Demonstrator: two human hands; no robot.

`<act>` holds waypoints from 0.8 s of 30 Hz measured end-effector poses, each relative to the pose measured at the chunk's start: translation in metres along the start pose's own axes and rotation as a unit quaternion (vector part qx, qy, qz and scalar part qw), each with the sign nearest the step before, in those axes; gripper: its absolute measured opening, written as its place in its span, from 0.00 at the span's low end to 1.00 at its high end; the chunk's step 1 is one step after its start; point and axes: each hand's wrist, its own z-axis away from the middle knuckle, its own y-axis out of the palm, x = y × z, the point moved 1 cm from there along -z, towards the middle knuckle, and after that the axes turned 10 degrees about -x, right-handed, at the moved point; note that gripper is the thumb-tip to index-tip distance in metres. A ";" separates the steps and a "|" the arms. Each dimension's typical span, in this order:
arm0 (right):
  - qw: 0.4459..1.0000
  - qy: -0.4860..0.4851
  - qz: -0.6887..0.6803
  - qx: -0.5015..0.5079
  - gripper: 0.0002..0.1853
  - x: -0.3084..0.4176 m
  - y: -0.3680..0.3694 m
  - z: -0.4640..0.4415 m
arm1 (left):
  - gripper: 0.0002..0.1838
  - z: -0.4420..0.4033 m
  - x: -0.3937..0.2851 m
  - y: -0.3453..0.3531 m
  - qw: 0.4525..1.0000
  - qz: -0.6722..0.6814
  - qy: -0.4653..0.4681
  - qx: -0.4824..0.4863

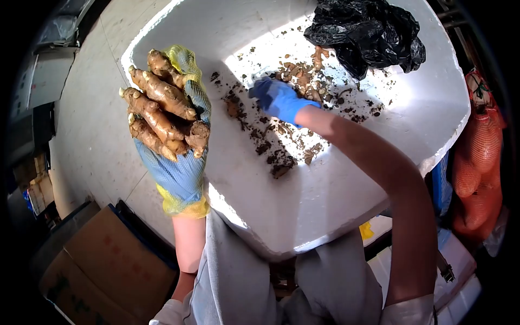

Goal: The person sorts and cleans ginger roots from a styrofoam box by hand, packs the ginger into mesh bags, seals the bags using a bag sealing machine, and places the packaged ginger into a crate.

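Note:
My left hand, in a blue glove with yellow netting over it, holds a large knobbly piece of ginger outside the left rim of a white foam box. In a blue glove, my right hand reaches down to the floor of the box, beside small ginger pieces and dark crumbs of soil. Its fingertips are in shadow, and whether they grip anything is hidden. A reddish-brown piece lies left of this hand.
A crumpled black plastic bag lies at the box's far right. Red mesh sacks stand beyond the right rim. A cardboard box is at the lower left, on the pale floor side. Grey trousers show below.

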 end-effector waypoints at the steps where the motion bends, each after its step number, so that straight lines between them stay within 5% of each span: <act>1: 0.996 0.043 0.009 0.084 0.10 0.023 -0.007 -0.014 | 0.27 0.001 0.001 0.000 0.999 0.031 -0.018 0.005; 3: 0.982 0.087 0.014 0.166 0.11 0.055 -0.004 -0.030 | 0.26 0.001 0.002 0.000 0.997 0.062 -0.033 0.013; 5: 0.999 -0.016 0.026 -0.036 0.10 0.069 0.022 -0.029 | 0.26 -0.002 0.001 0.000 1.000 0.025 -0.003 0.000; 6: 0.999 -0.012 0.028 -0.036 0.10 0.074 0.033 -0.029 | 0.26 -0.003 0.001 0.000 1.000 0.029 -0.001 0.001; 10: 0.994 0.038 0.089 0.058 0.13 0.065 0.015 -0.028 | 0.27 -0.002 0.001 -0.001 0.999 0.020 0.028 0.025; 12: 0.988 0.089 -0.086 0.088 0.15 0.056 0.009 -0.026 | 0.28 -0.003 -0.001 -0.001 1.000 0.010 0.015 0.006; 16: 0.959 0.199 -0.150 0.137 0.16 0.045 -0.019 -0.026 | 0.28 -0.004 -0.002 0.001 1.000 -0.012 0.003 -0.004; 18: 0.849 0.359 -0.375 0.102 0.12 0.023 -0.017 -0.022 | 0.25 -0.003 -0.003 -0.001 0.997 -0.048 0.051 -0.034; 19: 0.670 0.483 -0.564 0.010 0.11 0.025 -0.022 -0.023 | 0.31 0.002 0.003 0.001 0.997 0.059 -0.037 -0.022; 20: 0.646 0.530 -0.549 0.014 0.11 0.028 -0.040 -0.027 | 0.35 0.001 0.004 0.001 0.989 0.120 -0.085 -0.012; 22: 0.625 0.601 -0.475 -0.150 0.10 0.043 -0.024 -0.016 | 0.41 0.000 0.006 0.000 0.970 0.197 -0.145 -0.006; 24: 0.420 0.537 -0.693 -0.237 0.09 0.072 0.012 0.004 | 0.45 0.002 0.005 -0.001 0.969 0.205 -0.138 -0.002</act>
